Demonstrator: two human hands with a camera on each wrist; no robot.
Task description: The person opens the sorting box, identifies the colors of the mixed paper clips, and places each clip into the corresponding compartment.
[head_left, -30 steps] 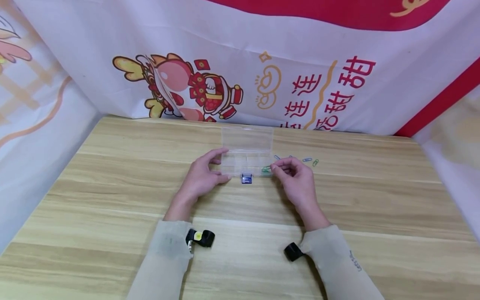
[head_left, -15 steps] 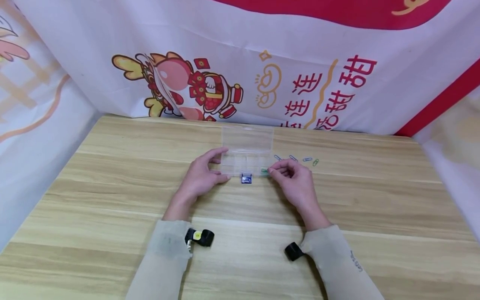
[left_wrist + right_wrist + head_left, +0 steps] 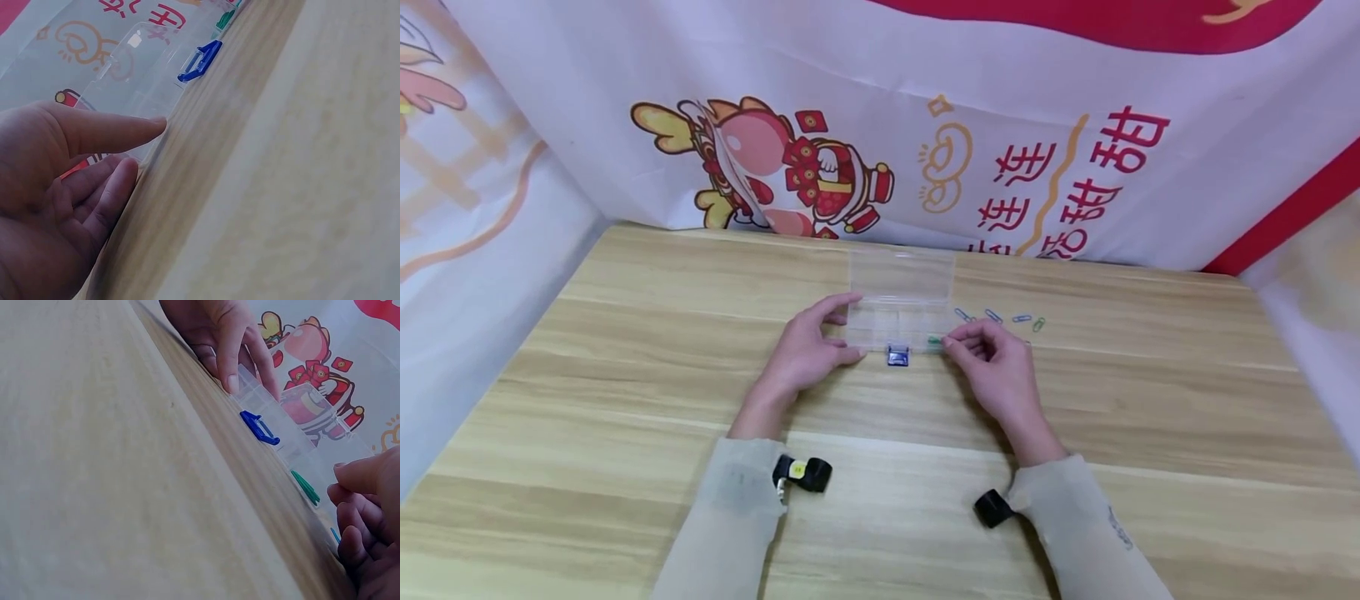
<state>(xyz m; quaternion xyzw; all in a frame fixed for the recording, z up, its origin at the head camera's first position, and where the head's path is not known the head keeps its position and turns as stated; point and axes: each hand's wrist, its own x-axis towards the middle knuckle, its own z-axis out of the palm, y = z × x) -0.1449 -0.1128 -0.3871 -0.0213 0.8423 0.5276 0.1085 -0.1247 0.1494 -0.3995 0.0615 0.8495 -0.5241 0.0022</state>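
A clear plastic compartment box (image 3: 887,323) sits toward the far side of the table, its transparent lid (image 3: 901,275) raised at the back. A blue latch (image 3: 898,357) hangs at its front edge. My left hand (image 3: 811,346) grips the box's left end, thumb at the front and index finger farther back. Green paper clips (image 3: 305,487) lie in the front right compartment. Right beside that compartment is my right hand (image 3: 996,362), thumb and index tips close together at the corner, the other fingers curled. I cannot tell whether a clip is between those tips.
Blue paper clips (image 3: 993,317) and a green paper clip (image 3: 1039,324) lie on the wooden table (image 3: 865,517) right of the box. A printed white cloth (image 3: 752,50) hangs behind the table. A black wrist camera (image 3: 992,508) sits on the right sleeve.
My right fingertips, with a green clip showing at them a second ago, have dipped slightly at the front right compartment. The left hand keeps its place on the box. The head view has shifted a little.
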